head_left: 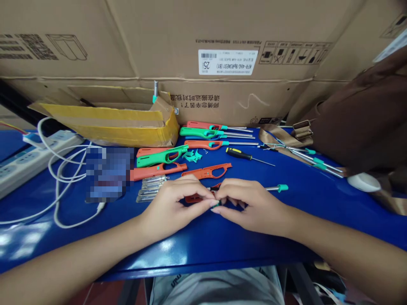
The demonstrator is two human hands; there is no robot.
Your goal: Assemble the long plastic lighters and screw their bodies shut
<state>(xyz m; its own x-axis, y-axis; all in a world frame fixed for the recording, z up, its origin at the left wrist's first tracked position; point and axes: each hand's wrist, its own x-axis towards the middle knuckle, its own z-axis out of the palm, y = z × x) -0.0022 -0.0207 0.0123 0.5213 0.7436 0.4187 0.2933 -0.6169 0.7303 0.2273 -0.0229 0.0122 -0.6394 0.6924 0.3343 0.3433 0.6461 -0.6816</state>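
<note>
My left hand [176,203] and my right hand [251,203] meet at the middle of the blue table [197,245], fingertips pinched together on a small dark green part [216,204]. Under them lies a red lighter shell [193,198], mostly hidden. A metal tube with a teal tip [277,187] sticks out to the right from behind my right hand. An orange lighter half [208,171] lies just beyond my fingers. Silver metal pieces [149,188] rest left of my left hand.
Green and orange lighter bodies [162,156] and finished lighters [213,133] lie further back, with a yellow-handled screwdriver [244,155]. A taped cardboard box [111,123] stands back left, a power strip [32,152] with white cable at left, a brown bag [359,123] at right. Large cartons form the back wall.
</note>
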